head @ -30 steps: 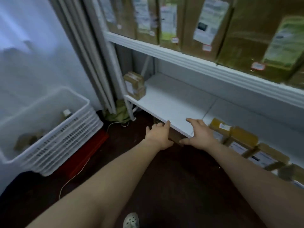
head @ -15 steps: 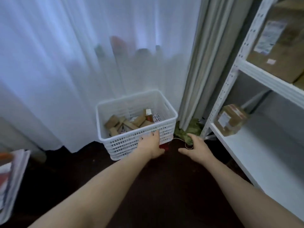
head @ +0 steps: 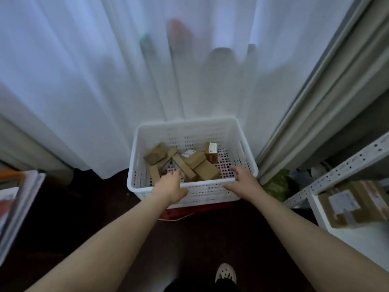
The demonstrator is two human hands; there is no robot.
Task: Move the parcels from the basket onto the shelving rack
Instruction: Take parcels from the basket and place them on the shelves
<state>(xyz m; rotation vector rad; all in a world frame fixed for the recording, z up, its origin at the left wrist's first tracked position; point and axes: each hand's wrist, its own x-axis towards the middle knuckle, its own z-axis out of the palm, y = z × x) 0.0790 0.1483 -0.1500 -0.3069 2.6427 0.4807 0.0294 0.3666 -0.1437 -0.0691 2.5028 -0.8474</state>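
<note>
The left hand [head: 171, 187] and right hand [head: 245, 182] reach over the basket [head: 189, 123] rim, fingers [head: 236, 171] loosely spread above the parcels [head: 196, 165]

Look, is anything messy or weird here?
The parcels in the white basket lie in a jumble, tilted and leaning on each other. A crumpled green thing sits on the floor between it and the shelving rack. Nothing looks spilled or broken.

perforated plastic basket [head: 191, 131], cardboard parcels [head: 189, 163]
</note>
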